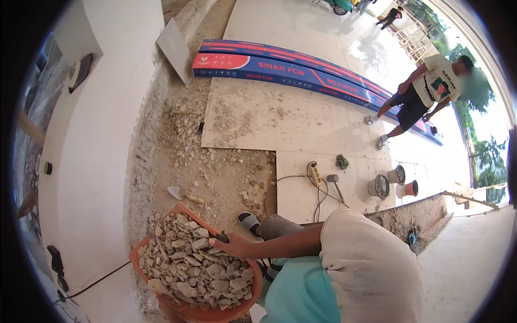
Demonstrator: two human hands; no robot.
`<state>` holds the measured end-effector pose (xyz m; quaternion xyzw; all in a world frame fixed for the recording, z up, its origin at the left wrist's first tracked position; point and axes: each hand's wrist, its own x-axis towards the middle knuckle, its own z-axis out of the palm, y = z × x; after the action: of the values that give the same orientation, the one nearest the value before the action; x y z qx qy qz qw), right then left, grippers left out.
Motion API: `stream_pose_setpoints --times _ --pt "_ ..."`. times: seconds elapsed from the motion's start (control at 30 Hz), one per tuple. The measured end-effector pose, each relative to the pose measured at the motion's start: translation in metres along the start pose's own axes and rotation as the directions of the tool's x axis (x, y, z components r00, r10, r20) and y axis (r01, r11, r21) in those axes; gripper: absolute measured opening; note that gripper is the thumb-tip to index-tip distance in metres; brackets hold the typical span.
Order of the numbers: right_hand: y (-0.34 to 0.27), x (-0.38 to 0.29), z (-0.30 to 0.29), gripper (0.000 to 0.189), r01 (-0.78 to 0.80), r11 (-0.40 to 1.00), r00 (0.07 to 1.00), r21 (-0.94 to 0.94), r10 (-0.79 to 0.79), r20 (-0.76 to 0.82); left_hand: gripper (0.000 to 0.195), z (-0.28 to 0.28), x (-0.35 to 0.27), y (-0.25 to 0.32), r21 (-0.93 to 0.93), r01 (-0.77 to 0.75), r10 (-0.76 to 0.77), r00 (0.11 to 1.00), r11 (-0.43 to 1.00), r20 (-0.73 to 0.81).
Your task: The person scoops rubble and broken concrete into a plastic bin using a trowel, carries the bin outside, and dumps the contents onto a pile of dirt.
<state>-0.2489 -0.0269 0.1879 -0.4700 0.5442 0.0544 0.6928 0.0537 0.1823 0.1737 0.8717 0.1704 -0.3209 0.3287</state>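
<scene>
An orange wheelbarrow tray [252,296], heaped with grey rubble [202,258], lies right before me at the bottom of the view. My right hand [234,245] rests at the tray's upper rim, its thumb over the edge beside the stones and a dark thing at its fingers. My left hand [171,313] is at the tray's lower rim near the picture's bottom, largely hidden by the tray and blurred. A pointed trowel [175,192] with a wooden handle lies on the dusty ground just beyond the tray.
A white wall [93,161] runs along the left. Large floor tiles [242,117] carry long blue boxes [278,70], a power strip [314,173], a mallet [333,178] and several buckets [379,187]. Another person [420,93] walks at the right. Rubble covers the ground by the wall.
</scene>
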Motion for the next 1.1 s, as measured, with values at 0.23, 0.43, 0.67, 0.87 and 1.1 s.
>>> stream_pose_setpoints --times 0.23,0.43,0.67,0.87,1.1 --pt "0.020 -0.075 0.018 0.078 0.085 0.981 0.996 0.175 -0.082 -0.026 0.053 0.075 -0.046 0.103 0.157 -0.455 0.423 0.884 0.876 0.202" --pt "0.031 -0.079 -0.012 0.079 0.099 0.929 0.995 0.357 -0.081 -0.066 0.053 0.147 -0.094 0.159 0.163 -0.723 0.634 0.673 0.671 0.381" --pt "0.073 -0.052 -0.073 0.075 0.129 0.905 0.969 0.406 -0.029 -0.244 0.054 0.236 -0.144 0.184 0.174 -0.864 0.705 0.488 0.472 0.514" --pt "0.082 -0.073 -0.165 0.071 0.278 0.871 0.874 0.405 -0.055 -0.482 0.055 0.327 -0.197 0.197 0.169 -0.943 0.713 0.329 0.288 0.619" --pt "0.072 -0.097 -0.258 0.073 0.467 0.776 0.699 0.424 -0.030 -0.715 0.057 0.438 -0.275 0.264 0.053 -0.999 0.679 0.036 -0.005 0.733"
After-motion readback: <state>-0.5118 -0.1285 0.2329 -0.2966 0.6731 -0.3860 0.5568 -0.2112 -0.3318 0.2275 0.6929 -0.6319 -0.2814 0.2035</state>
